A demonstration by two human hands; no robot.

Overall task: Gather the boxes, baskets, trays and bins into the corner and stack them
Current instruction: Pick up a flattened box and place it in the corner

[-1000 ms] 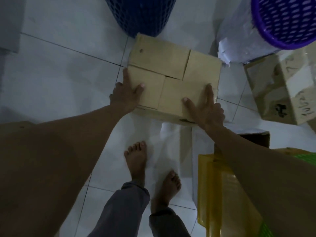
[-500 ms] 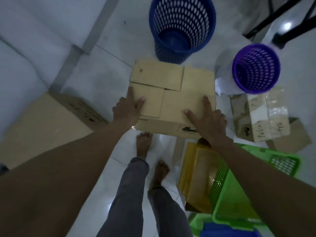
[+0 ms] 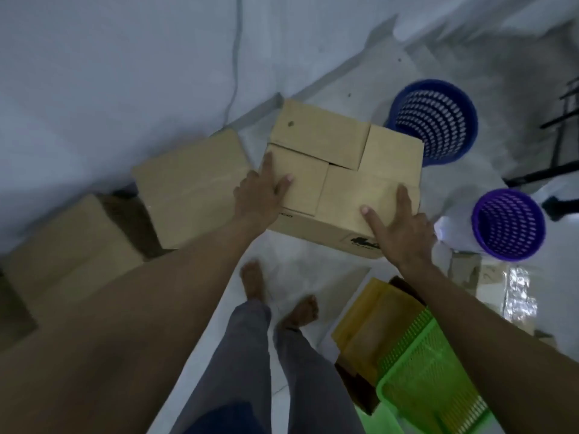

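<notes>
1. Since half a second ago the closed tan cardboard box with interleaved flaps [image 3: 319, 133] sits closer to the foot of the pale wall [image 3: 125, 73]. The round blue perforated plastic basket [image 3: 434, 120] now lies off the box's far right corner instead of behind it.
2. Left hand [image 3: 260, 195] lies spread on the near-left flap, fingers straight and thumb apart. Right hand [image 3: 404, 233] is spread over the near-right corner, with forefinger and thumb flat on top (I cannot tell whether the other fingers curl down the side).
3. That box is between a plain flat-topped cardboard box [image 3: 191, 186] on its left and the blue basket on its right. Whether it rests on the glossy pale tiled floor [image 3: 313, 264] or is held just off it is unclear.
4. Progress looks early. The plain box and a second plain cardboard box [image 3: 62, 252] further left already sit along the wall, but nothing is stacked.
5. Still loose are the blue basket, a small round purple perforated plastic basket [image 3: 509, 223], a translucent yellow plastic tray [image 3: 372, 317], a green mesh plastic basket [image 3: 419, 386] and a tape-wrapped cardboard box [image 3: 488, 277].
6. Matte cardboard with flat tops should carry a stack. The tapered round baskets would probably nest. The yellow tray and green basket are rectangular with thin, latticed walls.
</notes>
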